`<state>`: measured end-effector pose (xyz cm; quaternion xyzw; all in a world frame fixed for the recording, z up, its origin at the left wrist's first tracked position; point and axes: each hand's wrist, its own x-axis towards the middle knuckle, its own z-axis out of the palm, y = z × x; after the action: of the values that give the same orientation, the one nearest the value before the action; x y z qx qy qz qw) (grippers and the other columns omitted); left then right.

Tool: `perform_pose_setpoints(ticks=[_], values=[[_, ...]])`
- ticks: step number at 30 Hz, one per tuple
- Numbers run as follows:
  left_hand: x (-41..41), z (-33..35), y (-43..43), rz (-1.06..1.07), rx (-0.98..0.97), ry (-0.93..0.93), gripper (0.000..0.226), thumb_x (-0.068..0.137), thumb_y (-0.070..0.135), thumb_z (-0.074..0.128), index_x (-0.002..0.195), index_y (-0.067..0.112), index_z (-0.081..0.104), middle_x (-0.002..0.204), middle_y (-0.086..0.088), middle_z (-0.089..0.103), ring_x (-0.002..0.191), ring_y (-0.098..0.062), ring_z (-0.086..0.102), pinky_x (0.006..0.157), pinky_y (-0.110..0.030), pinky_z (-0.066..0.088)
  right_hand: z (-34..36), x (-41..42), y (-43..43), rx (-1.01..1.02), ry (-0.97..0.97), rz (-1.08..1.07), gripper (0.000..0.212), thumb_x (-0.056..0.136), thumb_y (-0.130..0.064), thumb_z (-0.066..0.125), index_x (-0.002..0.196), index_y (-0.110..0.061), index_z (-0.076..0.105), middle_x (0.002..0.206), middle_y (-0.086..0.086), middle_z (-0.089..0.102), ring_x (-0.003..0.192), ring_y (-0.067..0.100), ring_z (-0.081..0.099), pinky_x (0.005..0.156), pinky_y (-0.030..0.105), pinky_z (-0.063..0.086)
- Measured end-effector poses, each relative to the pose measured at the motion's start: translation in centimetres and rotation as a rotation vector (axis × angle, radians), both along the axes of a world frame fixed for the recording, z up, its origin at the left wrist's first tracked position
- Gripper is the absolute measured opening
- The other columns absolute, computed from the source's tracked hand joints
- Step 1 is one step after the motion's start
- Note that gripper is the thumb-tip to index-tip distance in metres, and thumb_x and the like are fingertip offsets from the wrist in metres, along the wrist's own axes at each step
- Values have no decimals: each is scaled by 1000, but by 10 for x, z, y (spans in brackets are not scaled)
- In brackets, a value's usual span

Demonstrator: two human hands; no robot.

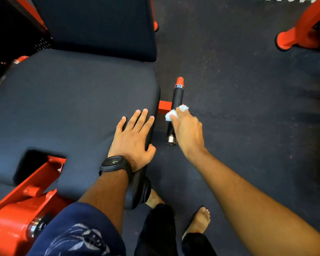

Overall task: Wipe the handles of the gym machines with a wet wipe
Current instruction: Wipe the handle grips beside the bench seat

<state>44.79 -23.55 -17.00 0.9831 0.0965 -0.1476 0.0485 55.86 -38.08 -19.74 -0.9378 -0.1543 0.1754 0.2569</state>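
- Black foam covers the handle [176, 99], a short bar with a red cap at its far end and a metal collar at its near end. It sits on a red bracket [163, 106] just beside the seat pad [63, 108].
- The watch [115, 163] on the left wrist shows faint marks on its dark face, too small to read. The pale print on the blue sleeve [78, 233] forms no legible words.
- The right hand [187, 132] reaches forward and down with the arm stretched out. Its fingers are curled around a crumpled white wet wipe [171, 114] and hold it against the middle of the handle.
- The left hand [135, 137] lies flat on the right edge of the navy seat pad. Its fingers are straight and slightly spread, holding nothing, and its thumb runs down the pad's side.
- The right hand hides the right side of the handle's near half, and most of the wipe is tucked under the fingers.
- The red machine frame [17, 209] is cut off at the lower left, and another red leg [299, 34] is cut off at the upper right.
- Bare feet stand on the dark speckled floor [238, 85], one partly behind the pad.
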Motion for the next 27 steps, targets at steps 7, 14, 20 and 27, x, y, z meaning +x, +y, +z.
perform_pose_setpoints(ticks=[7,14,20,27], values=[[0,0,0,-3,6,2,83,81,47,39,159,24,21,168,0,8,155,-19,4,124,-50,8,7,-24,-2,57,4,22,21,106,-23,40,114,-23,60,106,5,59,75,31,62,65,35,47],[1,1,0,-6,3,3,83,81,48,41,159,24,22,168,-1,9,155,-19,4,124,-50,8,5,-33,9,175,145,-441,26,104,-32,46,115,-17,64,86,6,66,83,30,61,65,33,38],[0,1,0,-5,1,-3,83,81,48,40,158,24,22,168,-1,9,155,-19,4,124,-50,8,2,0,20,265,191,-490,22,100,-28,46,115,-30,61,93,8,68,84,30,62,70,37,48],[1,1,0,-3,5,9,83,81,49,39,159,25,20,168,0,7,155,-19,2,124,-50,7,3,-34,4,134,43,-267,18,103,-26,45,105,-23,62,78,-5,56,55,12,43,62,29,33]])
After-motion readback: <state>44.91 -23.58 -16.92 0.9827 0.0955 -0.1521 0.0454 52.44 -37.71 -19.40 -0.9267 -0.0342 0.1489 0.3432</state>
